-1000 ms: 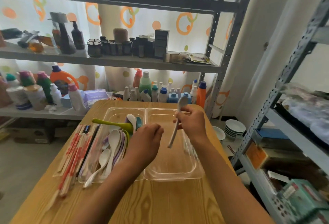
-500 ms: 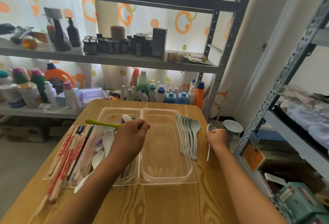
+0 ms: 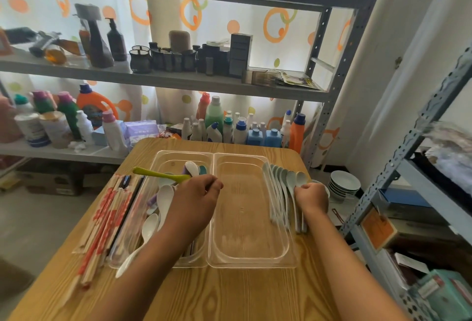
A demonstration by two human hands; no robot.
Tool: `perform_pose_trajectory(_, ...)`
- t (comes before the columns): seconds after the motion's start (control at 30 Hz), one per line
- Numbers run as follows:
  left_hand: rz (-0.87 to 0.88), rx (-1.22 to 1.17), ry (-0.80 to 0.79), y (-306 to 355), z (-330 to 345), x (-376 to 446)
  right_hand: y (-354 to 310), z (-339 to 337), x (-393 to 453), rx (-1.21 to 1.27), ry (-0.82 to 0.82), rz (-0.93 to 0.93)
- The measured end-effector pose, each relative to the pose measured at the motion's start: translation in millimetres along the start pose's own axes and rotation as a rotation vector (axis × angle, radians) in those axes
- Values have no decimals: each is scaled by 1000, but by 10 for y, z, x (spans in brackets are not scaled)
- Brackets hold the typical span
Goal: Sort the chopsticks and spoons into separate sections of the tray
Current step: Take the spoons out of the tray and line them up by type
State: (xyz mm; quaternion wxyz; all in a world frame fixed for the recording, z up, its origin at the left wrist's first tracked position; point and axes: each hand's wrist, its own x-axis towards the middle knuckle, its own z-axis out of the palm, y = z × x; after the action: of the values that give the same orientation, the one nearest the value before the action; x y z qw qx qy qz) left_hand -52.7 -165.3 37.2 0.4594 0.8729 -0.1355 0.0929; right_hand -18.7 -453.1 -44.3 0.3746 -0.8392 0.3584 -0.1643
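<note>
Clear plastic tray with two sections sits on wooden surface; left section holds mixed spoons and a green spoon; right section bare; left hand hovers over left section, grip curled, what it pinches cannot be told; right hand grasps a white spoon at the row of white spoons beside the tray's right rim; chopsticks lie left of the tray.
</note>
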Motion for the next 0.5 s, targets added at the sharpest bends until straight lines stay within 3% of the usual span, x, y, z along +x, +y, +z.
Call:
perform_pose_trajectory(0.23,-23,-1,14,-61,-63,28,-54,53,43,79,-84,-14)
perform_pose_trajectory(0.5,-105,33,18,-174,-297,93,54,54,50,87,-50,-43)
